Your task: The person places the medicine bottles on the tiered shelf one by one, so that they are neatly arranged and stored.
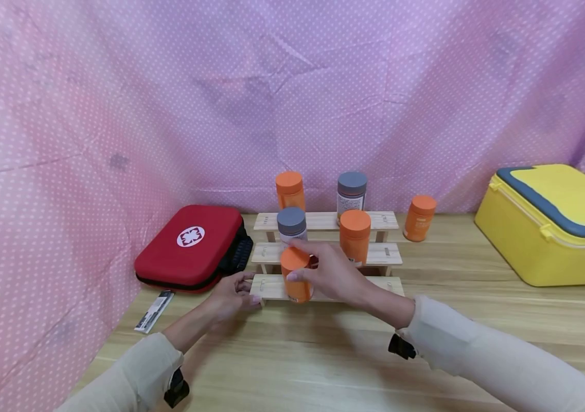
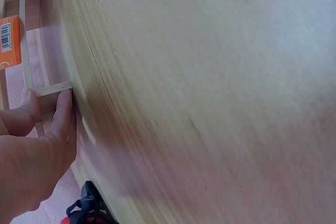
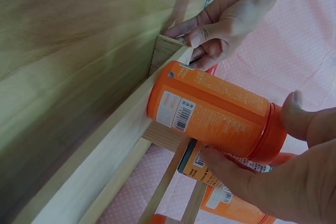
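Note:
A three-tier wooden display rack (image 1: pixel 271 289) stands on the table with pill bottles on its steps. My right hand (image 1: pixel 334 273) grips an orange bottle (image 1: pixel 297 286) by its upper part, thumb near the cap; the bottle's base is at the left of the lowest step. At that step's left end, my left hand (image 1: pixel 229 296) pinches the rack's end support (image 2: pixel 51 88) between thumb and fingers. Behind the gripped bottle, a grey-capped bottle (image 1: pixel 292 222) and an orange bottle (image 1: pixel 355 237) occupy the middle step. The top step bears an orange bottle (image 1: pixel 290 189) and a grey-capped one (image 1: pixel 351 191).
Left of the rack lies a red first-aid case (image 1: pixel 189 246), with a slim white packet (image 1: pixel 154 312) in front of it. Another orange bottle (image 1: pixel 420 218) stands on the table right of the rack. Farther right is a yellow box (image 1: pixel 544 229) with a grey-trimmed lid. A pink dotted curtain (image 1: pixel 292 86) hangs behind.

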Motion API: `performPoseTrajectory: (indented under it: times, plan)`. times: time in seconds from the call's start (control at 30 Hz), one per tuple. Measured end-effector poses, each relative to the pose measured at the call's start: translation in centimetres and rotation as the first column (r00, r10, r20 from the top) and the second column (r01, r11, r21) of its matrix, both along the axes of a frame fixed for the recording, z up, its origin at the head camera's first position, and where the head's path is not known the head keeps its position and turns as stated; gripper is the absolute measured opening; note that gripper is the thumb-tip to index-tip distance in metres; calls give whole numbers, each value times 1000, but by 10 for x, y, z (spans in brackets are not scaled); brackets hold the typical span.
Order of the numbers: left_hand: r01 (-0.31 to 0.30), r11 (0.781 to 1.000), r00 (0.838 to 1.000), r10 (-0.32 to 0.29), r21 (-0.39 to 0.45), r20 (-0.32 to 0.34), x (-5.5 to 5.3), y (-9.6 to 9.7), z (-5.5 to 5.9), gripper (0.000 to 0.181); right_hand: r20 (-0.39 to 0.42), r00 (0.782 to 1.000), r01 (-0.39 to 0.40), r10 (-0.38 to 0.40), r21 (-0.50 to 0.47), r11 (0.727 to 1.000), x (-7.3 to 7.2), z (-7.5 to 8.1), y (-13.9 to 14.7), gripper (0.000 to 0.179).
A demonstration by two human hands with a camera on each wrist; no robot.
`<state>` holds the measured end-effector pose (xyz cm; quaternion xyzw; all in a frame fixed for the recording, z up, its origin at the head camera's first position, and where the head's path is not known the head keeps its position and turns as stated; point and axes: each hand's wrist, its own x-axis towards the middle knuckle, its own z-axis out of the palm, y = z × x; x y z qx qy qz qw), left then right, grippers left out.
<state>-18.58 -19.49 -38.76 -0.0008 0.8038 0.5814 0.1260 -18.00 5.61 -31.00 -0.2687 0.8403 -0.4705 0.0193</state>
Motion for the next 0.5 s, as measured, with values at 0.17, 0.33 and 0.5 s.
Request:
performPoseTrajectory:
  times: [0.17, 0.33, 0.5]
  plan:
    - [-16, 999, 1000, 16, -30, 4, 1, 1, -2, 57, -38, 999, -3, 2, -33, 999, 9, 1, 13, 67]
    - [-22, 998, 1000, 21, -60, -20, 2, 1, -3, 56, -42, 999, 29, -30, -20, 999, 28, 1, 43, 62]
    - [-13, 1000, 1000, 13, -14, -15, 1, 0, -1, 57, -102, 993, 58, -54, 31, 998, 44, -8, 82, 58]
